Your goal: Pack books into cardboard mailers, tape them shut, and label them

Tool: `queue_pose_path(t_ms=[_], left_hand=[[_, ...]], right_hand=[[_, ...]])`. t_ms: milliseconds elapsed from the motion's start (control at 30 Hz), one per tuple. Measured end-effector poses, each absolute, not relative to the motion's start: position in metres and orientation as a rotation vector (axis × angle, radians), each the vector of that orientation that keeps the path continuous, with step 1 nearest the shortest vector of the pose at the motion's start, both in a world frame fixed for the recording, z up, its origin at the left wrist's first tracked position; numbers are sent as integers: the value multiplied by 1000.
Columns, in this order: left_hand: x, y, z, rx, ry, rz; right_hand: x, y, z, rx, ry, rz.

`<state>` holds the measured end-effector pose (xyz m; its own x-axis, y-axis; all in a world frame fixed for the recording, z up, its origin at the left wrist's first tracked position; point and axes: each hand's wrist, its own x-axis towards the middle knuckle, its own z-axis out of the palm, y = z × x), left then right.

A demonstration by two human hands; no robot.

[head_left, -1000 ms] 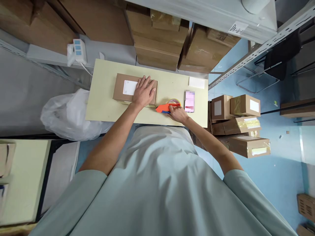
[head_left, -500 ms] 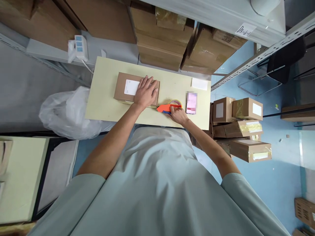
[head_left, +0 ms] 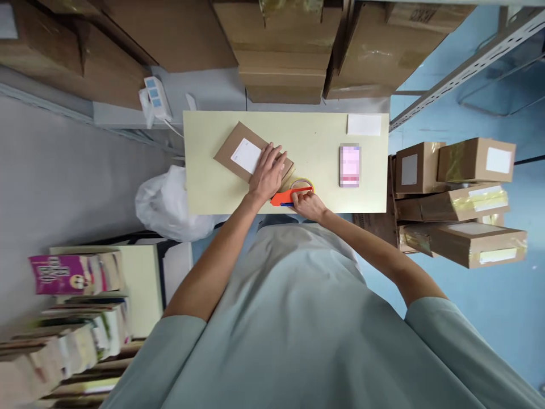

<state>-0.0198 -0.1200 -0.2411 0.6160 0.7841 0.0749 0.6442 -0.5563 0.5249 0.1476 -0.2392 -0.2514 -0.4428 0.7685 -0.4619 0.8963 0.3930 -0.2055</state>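
On the pale table (head_left: 200, 187) a brown cardboard box (head_left: 232, 150) lies turned at an angle, with a white label (head_left: 246, 155) on its top. My left hand (head_left: 269, 170) rests flat on the box's right part, fingers stretched out. An orange tape dispenser (head_left: 283, 197) with a blue part is gripped in my right hand (head_left: 309, 204). The dispenser's tape roll (head_left: 302, 183) shows above my fingers, and its front end is close to the box's near right corner. My right palm and part of the handle are hidden.
A phone with a blurred screen (head_left: 349, 166) and a white paper stack (head_left: 364, 125) lie at the table's right. Taped boxes (head_left: 472, 150) are piled beyond that edge. A power strip (head_left: 157, 97), a clear plastic bag (head_left: 170, 204) and books (head_left: 80, 275) are on the left.
The box has turned clockwise under my left hand, its right end swinging nearer to me. My right hand keeps hold of the tape dispenser beside it. The camera view has shifted and levelled.
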Motion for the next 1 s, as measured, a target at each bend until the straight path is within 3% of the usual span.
queue_pose_path(t_ms=[367, 767, 1000], left_hand=[[-34, -111, -237, 2397, 1122, 271], [-38, -111, -243, 2407, 1134, 254], [-37, -110, -246, 2391, 1162, 266]], right_hand=[[118, -238, -248, 1568, 2366, -727], [218, -177, -237, 1726, 2170, -710], [235, -145, -237, 1567, 2257, -629]])
